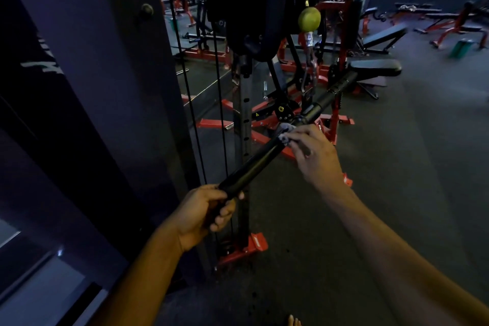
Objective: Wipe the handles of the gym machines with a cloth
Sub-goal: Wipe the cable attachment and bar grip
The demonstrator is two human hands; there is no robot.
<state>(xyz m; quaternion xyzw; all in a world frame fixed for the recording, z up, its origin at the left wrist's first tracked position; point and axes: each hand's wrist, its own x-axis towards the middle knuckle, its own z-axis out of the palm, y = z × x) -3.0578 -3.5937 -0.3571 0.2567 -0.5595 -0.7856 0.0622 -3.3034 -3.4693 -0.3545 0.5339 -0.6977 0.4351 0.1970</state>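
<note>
Cloth (286,133), small and pale, sits bunched against the middle of the black bar handle (267,152), which hangs from the cable machine's chain (310,71). Right hand (312,156) pinches the cloth onto the bar; left hand (203,216) grips the near end, steadying it. Judged step: wiping mid-bar. Next move likely calls for sliding the cloth along the far grip. White lettering on the dark panel (43,66) at left is unreadable.
</note>
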